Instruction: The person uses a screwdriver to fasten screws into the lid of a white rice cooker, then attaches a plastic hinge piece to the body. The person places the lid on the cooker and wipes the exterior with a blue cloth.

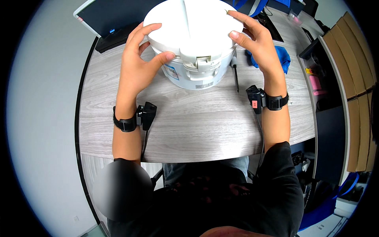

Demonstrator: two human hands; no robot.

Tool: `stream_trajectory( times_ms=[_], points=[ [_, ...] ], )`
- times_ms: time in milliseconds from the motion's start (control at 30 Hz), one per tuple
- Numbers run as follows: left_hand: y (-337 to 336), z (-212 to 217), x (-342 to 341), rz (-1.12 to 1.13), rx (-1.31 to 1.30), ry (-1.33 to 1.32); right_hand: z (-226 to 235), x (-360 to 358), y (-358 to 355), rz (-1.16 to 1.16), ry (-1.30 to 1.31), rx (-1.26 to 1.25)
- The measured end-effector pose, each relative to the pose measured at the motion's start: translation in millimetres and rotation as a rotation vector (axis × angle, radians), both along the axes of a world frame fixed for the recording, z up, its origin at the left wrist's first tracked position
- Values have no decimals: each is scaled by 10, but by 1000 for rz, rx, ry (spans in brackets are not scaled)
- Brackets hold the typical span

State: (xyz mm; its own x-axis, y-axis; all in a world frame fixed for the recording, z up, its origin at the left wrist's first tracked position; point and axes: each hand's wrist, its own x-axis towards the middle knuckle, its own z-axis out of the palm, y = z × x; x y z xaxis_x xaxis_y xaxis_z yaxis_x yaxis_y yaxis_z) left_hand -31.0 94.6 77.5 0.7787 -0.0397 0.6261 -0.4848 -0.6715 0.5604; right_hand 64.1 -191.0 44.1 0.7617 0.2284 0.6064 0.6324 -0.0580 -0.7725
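A white round bucket (189, 81) with a two-part white lid (211, 23) stands on the desk in front of me. A latch (202, 63) sits at the near edge of its lid. My left hand (138, 65) holds the lid's left side, with the thumb near the front rim and fingertips on top. On the right side, my right hand (261, 44) grips the lid with thumb and index finger on its edge. The bucket's far side is cut off by the picture's top. Each wrist wears a black strap with a small device.
Beside the bucket on the right lies a thin black tool with a pale end (236, 75). A blue cloth (282, 59) lies behind my right hand. A dark screen (118, 17) stands at the back left. Shelving and cardboard boxes (347, 55) line the right side of the grey wooden desk (197, 130).
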Motion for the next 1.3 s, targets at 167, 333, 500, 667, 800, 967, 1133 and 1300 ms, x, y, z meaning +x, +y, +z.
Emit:
stream_trajectory(
  times_ms=[167,333,500,667,800,967,1133,1300],
  points=[
    [15,-28,-6,6,15,-7,-15,22,-16,-15,-53,-63],
    [-15,-51,-12,9,38,-6,-19,21,-13,12,-15,-20],
    [59,-97,41,-1,35,15,-82,78,44,-6,-88,-56],
    [105,-153,60,15,71,28,-115,93,39,-10,-43,-114],
    [118,-173,70,26,97,20,-130,130,20,-14,-69,-184],
    [164,-208,75,49,137,21,-160,138,25,-9,-78,-188],
    [197,-231,76,50,202,-12,-181,131,18,18,-48,-198],
    [244,-227,80,-23,66,43,-229,175,21,71,-17,-188]
  ],
)
